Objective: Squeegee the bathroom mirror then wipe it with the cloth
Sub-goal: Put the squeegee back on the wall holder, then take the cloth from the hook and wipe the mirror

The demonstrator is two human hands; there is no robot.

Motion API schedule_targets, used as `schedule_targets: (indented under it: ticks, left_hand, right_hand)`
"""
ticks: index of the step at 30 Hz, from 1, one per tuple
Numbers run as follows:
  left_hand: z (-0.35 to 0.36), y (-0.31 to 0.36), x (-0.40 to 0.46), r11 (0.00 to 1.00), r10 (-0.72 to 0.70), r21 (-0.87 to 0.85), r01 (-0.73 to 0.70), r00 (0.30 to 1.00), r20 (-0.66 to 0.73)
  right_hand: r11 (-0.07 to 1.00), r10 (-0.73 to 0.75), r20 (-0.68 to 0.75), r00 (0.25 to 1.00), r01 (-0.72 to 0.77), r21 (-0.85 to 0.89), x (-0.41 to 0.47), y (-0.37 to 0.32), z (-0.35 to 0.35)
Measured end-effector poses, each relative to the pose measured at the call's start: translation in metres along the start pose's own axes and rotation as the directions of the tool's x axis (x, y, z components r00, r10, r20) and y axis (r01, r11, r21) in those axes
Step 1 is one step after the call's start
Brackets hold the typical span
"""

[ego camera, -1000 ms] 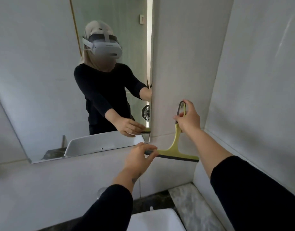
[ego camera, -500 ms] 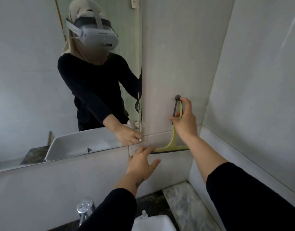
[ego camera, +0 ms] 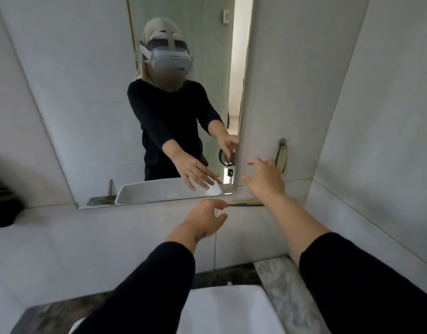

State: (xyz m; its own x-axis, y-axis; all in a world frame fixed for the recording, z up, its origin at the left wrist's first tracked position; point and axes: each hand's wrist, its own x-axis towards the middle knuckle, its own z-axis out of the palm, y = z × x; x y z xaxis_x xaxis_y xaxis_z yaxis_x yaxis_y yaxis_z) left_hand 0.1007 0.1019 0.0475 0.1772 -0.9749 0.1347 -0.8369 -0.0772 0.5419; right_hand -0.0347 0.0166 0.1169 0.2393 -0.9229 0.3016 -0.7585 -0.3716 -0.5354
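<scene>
The yellow-green squeegee hangs by its handle loop from a hook on the white tiled wall, to the right of the mirror. Its blade shows low between my hands. My right hand is in front of the squeegee's handle, fingers spread, holding nothing. My left hand hovers just below the mirror's lower right corner, fingers apart and empty, with its fingertips near the blade's left end. No cloth is in view.
A white basin sits below on a dark marble counter, with a pale marble ledge at right. Tiled walls meet in a corner at right. A dark object rests on the ledge at far left.
My right hand let go of the squeegee handle after hanging it on the hook and drew back with fingers spread. The left hand stayed low and open.
</scene>
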Motion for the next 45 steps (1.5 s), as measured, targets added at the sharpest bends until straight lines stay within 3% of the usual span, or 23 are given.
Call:
schedule_targets:
  ticks: [4,11,17,23,28,33,38,45]
  left_hand:
    - [-0.058,-0.024,-0.047,0.993,-0.112,0.036,0.112,0.993,-0.025]
    - [-0.154,-0.083,-0.151,0.952,-0.273,0.050,0.301,0.914,-0.302]
    - [-0.211,-0.143,-0.213,0.877,-0.403,-0.021,0.481,0.710,-0.578]
    - [-0.247,-0.201,-0.225,0.829,-0.492,-0.203,0.521,0.507,-0.708]
    - [-0.269,-0.244,-0.204,0.825,-0.534,-0.335,0.456,0.434,-0.726]
    - [-0.275,-0.279,-0.184,0.853,-0.489,-0.298,0.428,0.461,-0.741]
    - [-0.274,-0.282,-0.174,0.871,-0.478,-0.329,0.364,0.478,-0.737]
    - [-0.289,-0.239,-0.182,0.917,-0.398,-0.339,0.211,0.452,-0.798]
  right_hand:
    - [0.995,-0.096,0.212,0.973,0.100,-0.008,-0.031,-0.052,0.011]
    - [0.944,-0.329,0.331,0.884,0.313,0.100,-0.080,-0.162,0.051]
    - [0.822,-0.570,0.369,0.734,0.505,0.265,-0.114,-0.261,0.098]
    - [0.667,-0.733,0.299,0.611,0.560,0.491,-0.120,-0.343,0.141]
    - [0.570,-0.779,0.133,0.613,0.603,0.557,-0.118,-0.395,0.184]
    - [0.604,-0.736,0.001,0.677,0.657,0.451,-0.120,-0.421,0.216]
    - [0.607,-0.651,-0.001,0.759,0.521,0.600,-0.118,-0.431,0.231]
    - [0.424,-0.624,-0.020,0.781,0.360,0.831,-0.107,-0.429,0.178]
